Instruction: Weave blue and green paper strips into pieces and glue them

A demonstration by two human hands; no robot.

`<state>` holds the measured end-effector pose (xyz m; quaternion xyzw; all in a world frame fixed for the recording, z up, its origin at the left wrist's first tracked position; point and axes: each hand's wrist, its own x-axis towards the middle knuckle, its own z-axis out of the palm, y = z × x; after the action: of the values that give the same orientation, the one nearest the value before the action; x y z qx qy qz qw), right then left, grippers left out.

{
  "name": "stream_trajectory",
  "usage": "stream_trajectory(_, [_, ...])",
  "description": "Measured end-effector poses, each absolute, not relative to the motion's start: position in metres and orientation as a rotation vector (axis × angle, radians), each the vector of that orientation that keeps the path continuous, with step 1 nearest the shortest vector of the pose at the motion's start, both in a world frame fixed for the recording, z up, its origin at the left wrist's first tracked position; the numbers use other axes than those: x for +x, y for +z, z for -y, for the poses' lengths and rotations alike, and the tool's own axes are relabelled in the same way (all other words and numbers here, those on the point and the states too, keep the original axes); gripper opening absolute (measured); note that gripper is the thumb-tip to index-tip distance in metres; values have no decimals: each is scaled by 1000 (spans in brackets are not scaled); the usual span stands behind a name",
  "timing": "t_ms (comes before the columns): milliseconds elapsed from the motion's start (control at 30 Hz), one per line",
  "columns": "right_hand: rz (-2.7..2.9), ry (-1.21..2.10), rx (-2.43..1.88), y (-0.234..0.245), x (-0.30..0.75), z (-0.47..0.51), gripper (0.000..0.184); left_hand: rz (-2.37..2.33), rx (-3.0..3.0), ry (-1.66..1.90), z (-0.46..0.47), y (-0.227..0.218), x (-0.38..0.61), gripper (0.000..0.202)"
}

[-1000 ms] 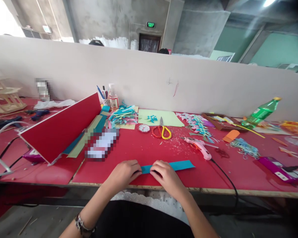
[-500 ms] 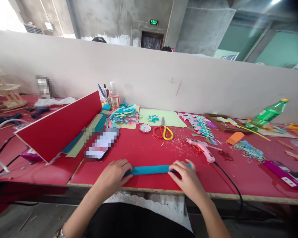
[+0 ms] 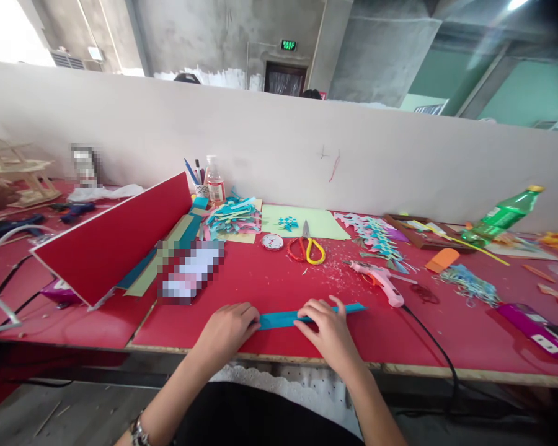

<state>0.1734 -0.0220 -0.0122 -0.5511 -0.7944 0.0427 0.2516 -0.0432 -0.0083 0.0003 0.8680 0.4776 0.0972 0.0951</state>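
A long blue paper strip (image 3: 279, 319) lies near the front edge of the red table. My left hand (image 3: 232, 327) has its fingers closed on the strip's left end. Partway along it, my right hand (image 3: 324, 323) pinches the strip between thumb and fingers, and the strip's right end sticks out beyond that hand. Scissors (image 3: 307, 246) with one red and one yellow handle lie beyond the strip. A pink glue gun (image 3: 380, 282) rests to the right of my right hand.
On the left a red board (image 3: 116, 238) stands upright, with a phone (image 3: 193, 272) beside it. Cut paper strips (image 3: 232, 218) are heaped at the back. Woven paper pieces (image 3: 372, 238), a green bottle (image 3: 504, 214) and a purple box (image 3: 534, 328) are on the right. The glue gun's cord (image 3: 432, 341) hangs over the edge.
My right hand has slid left along the strip, leaving more of its right end showing. My left hand has moved slightly right.
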Motion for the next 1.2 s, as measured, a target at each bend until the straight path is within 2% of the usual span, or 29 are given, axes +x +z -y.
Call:
stream_trajectory(333, [1937,-82,-1820,-28,244,21,19,-1607,2310,343,17,-4,-83,17])
stream_trajectory(467, [1927,-46,-1779,-33,266,18,23,-1576,2281,374,18,-6,-89,22])
stream_trajectory(733, [1850,-107,-1849,-34,277,22,20,-1534,2261,396,16,-6,-91,22])
stream_trajectory(1033, [1898,137,-1727,-24,278,27,13,-1439,2242,440,17,-9,-100,23])
stream_trajectory(1200, [1935,198,-1662,-7,273,21,14,-1442,2265,530,22,13,-94,26])
